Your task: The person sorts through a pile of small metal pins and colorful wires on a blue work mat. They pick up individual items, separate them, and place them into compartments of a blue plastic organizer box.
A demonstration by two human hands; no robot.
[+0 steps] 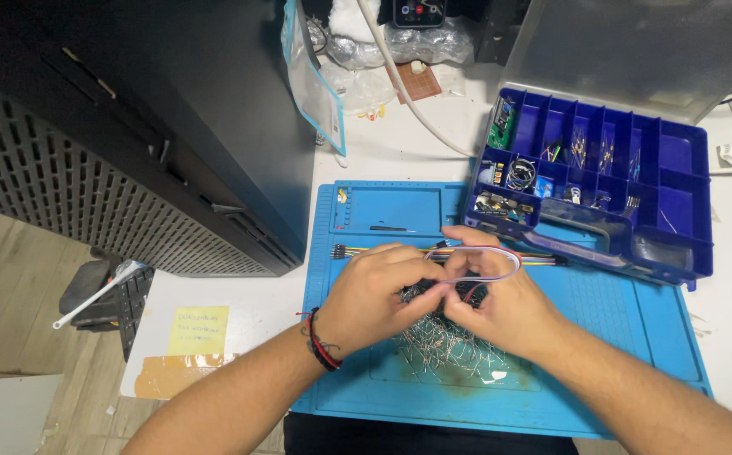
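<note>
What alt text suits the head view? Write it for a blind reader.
Two hands, left hand and right hand, meet over a pile of small wire-legged parts on a blue work mat. A blue compartment box sits behind, coloured jumper wires crossing the mat.

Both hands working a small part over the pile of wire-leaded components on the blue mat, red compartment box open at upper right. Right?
One thing is off: the compartment box is blue, not red. The head view shows it open at upper right of the blue mat. The rest holds: the left hand and right hand meet on a small dark part over the pile of wire-leaded components.
</note>
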